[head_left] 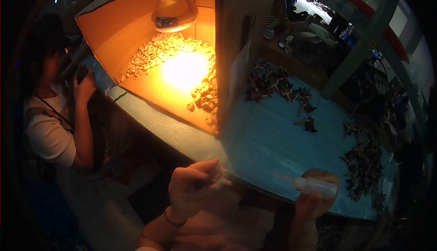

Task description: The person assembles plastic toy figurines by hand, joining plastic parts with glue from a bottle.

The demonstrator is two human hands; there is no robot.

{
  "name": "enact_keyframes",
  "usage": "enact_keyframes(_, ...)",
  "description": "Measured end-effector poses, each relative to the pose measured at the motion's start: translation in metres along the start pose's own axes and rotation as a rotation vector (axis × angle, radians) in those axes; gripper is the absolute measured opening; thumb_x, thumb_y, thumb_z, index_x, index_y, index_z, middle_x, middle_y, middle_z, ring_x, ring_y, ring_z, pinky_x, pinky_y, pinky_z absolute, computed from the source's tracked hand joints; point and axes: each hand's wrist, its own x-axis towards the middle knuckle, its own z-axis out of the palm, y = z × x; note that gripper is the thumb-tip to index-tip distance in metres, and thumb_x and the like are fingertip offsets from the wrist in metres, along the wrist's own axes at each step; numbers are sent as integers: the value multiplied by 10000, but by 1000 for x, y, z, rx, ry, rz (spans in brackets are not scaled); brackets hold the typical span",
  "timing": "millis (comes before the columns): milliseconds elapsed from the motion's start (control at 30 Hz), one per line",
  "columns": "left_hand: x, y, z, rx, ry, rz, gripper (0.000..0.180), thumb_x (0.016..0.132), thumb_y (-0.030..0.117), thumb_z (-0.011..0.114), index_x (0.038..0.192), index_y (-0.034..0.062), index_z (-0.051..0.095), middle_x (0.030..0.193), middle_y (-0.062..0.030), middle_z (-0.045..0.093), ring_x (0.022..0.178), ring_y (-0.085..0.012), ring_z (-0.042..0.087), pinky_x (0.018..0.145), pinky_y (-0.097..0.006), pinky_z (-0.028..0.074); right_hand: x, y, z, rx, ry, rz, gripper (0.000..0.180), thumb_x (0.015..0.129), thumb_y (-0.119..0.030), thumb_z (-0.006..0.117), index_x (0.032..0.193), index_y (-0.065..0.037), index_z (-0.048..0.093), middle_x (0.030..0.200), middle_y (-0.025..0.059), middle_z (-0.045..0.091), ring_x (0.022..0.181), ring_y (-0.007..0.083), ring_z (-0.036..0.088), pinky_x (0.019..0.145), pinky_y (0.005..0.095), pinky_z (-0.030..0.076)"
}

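Observation:
My right hand (311, 204) is wrapped round a small white translucent squeeze bottle (321, 188), over the near edge of the blue tabletop. The bottle lies tilted on its side, its thin nozzle toward my left hand. Nearer the middle, my left hand (185, 188) has its fingers bent together around a small object that is blurred and too dim to name. It is held in front of the table edge, below the lit cardboard box. Left hand and bottle are apart.
A glowing heat lamp (175, 14) hangs inside an open cardboard box (109, 28), over many small pale curled pieces (157, 48). Dark small figure-like pieces (364, 164) lie in heaps on the blue tabletop (268, 137). Another person (50, 132) is at the left. Green metal posts (359, 46) rise at right.

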Motion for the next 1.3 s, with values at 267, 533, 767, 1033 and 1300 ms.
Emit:
enact_keyframes(267, -6, 2, -18, 237, 114, -21, 264, 809, -52, 605, 989, 38, 436, 1060, -162, 545, 982, -193, 563, 830, -295, 479, 87, 144, -72, -416, 177, 391, 370, 862, -269, 599, 1111, -5, 529, 913, 58, 602, 863, 164, 554, 803, 332, 440)
enact_keyframes(533, -14, 16, -39, -19, 135, -83, 269, 788, -70, 559, 1012, 38, 456, 1020, -142, 553, 956, -214, 573, 867, -372, 474, 95, 211, -124, -1118, 200, 216, 424, 857, -247, 592, 1172, 19, 491, 1064, 142, 544, 999, 281, 518, 855, 380, 428)
enact_keyframes(767, -16, 23, -57, -199, 261, -70, 238, 815, -92, 520, 1006, 33, 453, 989, -141, 559, 951, -231, 591, 866, -379, 490, 52, 26, 64, -593, -258, -314, 174, 811, -53, 591, 978, -21, 553, 947, 128, 568, 873, 256, 553, 712, 353, 434)
enact_keyframes(1033, -30, 45, -82, -271, 244, 54, 214, 852, 22, 579, 1030, 20, 461, 1010, -156, 558, 991, -283, 580, 914, -440, 460, 54, 94, 261, -1257, -445, -398, 76, 815, -123, 488, 821, -66, 537, 788, 96, 535, 717, 232, 566, 613, 339, 472)
enact_keyframes(1300, -42, 63, -104, -109, 357, 42, 297, 799, -98, 538, 1032, 68, 459, 1054, -136, 545, 982, -260, 587, 863, -439, 499, 56, 113, 272, -1123, -445, -334, 77, 819, -110, 488, 761, -61, 502, 817, 106, 524, 736, 265, 565, 617, 375, 476)
